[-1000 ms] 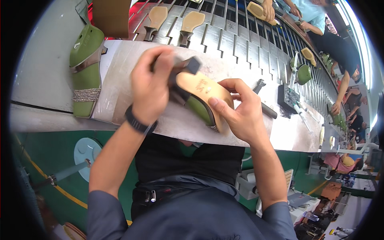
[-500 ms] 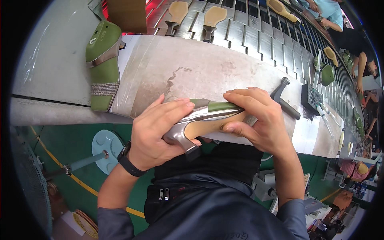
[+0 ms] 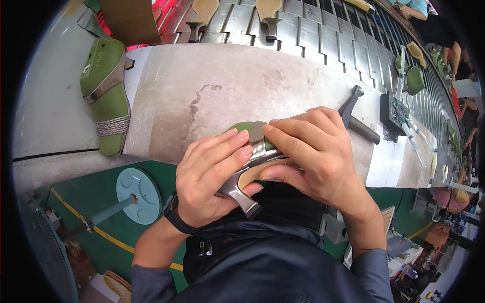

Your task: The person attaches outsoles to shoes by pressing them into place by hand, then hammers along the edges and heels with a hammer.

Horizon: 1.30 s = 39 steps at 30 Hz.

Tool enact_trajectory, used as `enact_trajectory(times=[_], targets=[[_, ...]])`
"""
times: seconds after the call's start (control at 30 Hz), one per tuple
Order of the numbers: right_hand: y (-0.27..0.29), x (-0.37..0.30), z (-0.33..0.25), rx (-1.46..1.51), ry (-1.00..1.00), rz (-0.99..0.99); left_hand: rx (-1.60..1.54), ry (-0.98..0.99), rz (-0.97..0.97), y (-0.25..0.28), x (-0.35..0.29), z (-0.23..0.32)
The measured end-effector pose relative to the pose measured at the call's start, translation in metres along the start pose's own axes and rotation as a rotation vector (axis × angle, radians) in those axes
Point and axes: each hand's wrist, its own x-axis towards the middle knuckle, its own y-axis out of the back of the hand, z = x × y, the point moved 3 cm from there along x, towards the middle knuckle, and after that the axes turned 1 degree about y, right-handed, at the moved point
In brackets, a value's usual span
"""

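Note:
Both hands grip a sandal [image 3: 245, 194] built on a green shoe last, raised over the table's near edge, with its metallic grey heel pointing down toward me. My left hand [image 3: 204, 177] wraps the heel end, fingers across the upper side and thumb beside the heel. My right hand [image 3: 318, 154] clasps the forepart, its fingers over the top and its thumb against the tan sole. Between the hands a shiny metallic strap and part of the green last show. The fingers hide the toe end.
A second strapped sandal on a green last [image 3: 108, 96] lies at the left of the worktable [image 3: 237, 81]. On the right are a hammer [image 3: 365, 130] and a black block [image 3: 390, 113] with thin syringe-like tools. Tan soles with heels [image 3: 268, 10] rest on the slatted conveyor [image 3: 290, 38] behind.
My right hand has slid left along the sandal, closer to my left hand. The sandal has tilted, its heel end moving slightly lower and nearer me. The view has shifted a little.

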Motion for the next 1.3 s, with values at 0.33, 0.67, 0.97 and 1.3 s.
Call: enact_trajectory(times=[0.33,0.67,0.97,1.3], targets=[[0.002,0.002,-0.007,0.006,-0.035,-0.044,0.023,0.044,0.074,-0.008,-0.012,0.0],[0.01,0.015,-0.012,0.103,-0.205,-0.158,0.047,0.054,0.054,-0.018,-0.027,0.0],[0.012,0.019,0.009,-0.149,-0.198,-0.232,0.164,0.081,0.075,-0.038,-0.016,0.002],[0.018,-0.006,0.043,-0.127,-0.115,-0.107,-0.257,0.266,-0.161,-0.019,0.039,-0.024]])
